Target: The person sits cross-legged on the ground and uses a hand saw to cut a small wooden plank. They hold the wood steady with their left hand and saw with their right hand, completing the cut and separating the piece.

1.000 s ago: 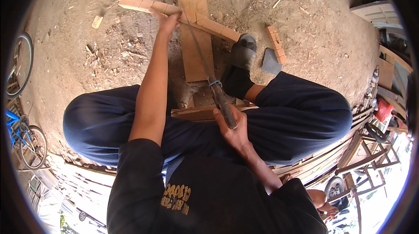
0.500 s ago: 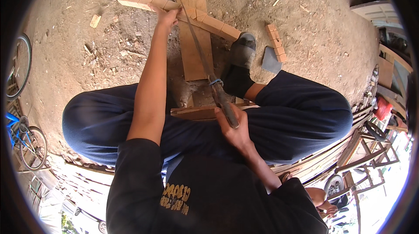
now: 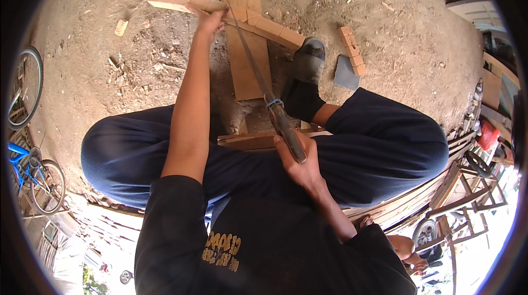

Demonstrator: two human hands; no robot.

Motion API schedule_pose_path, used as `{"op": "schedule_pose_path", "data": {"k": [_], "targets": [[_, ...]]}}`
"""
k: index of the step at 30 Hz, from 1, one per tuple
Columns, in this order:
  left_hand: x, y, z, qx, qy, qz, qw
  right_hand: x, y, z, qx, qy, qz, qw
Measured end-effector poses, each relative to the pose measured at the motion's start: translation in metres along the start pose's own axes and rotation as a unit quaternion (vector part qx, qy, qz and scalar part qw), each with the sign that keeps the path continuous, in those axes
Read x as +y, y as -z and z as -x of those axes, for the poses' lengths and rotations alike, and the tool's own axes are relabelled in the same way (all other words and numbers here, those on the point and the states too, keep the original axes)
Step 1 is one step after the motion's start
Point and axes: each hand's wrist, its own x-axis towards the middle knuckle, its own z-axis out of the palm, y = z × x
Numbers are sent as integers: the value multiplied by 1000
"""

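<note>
Two hands are engaged on one cut. Left hand (image 3: pixel 208 20) presses down on a long wooden strip (image 3: pixel 258 23) that lies crosswise over a flat plank (image 3: pixel 248 47) on the dirt ground (image 3: pixel 99 75); its fingers are curled closed over the strip's near edge. Right hand (image 3: pixel 297 160) is wrapped shut around the dark handle of a hand saw (image 3: pixel 263 83), whose thin blade runs up and away from the lap to meet the strip just beside the left hand. A sandalled foot (image 3: pixel 309 61) rests on the strip's right end, pinning it.

Judgement: sawing of the strip is in hand, with the blade seated at the cut line. Depth of the kerf cannot be told from this view. The next stroke would call for a steady push along the blade's line, firm downward hold from hand and foot, and left fingers kept off the teeth, which sit very near them.

Surface: bare packed earth, littered with chips, shavings and offcuts, among them a short wooden block (image 3: pixel 352 50) and a grey shard (image 3: pixel 345 74) near the foot. Another board (image 3: pixel 258 140) lies across the lap area.

Surroundings: open yard; bicycles (image 3: pixel 33 168) stand at the left rim, timber frames (image 3: pixel 467 196) at the right.
</note>
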Motion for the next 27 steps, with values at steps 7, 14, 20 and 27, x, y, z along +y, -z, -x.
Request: {"op": "schedule_pose_path", "data": {"k": [7,14,20,27], "targets": [[-2,4,-3,-25,11,2,1000,8,2,-7,-3,-2,-4,1000],[-4,11,-18,-31,7,-21,999,9,-1,-12,-19,2,7,1000],[-18,25,-22,-48,18,55,997,7,-1,-8,-10,10,-5,1000],[1,8,-12,1,24,-29,999,21,-3,-15,-2,4,-4,1000]]}}
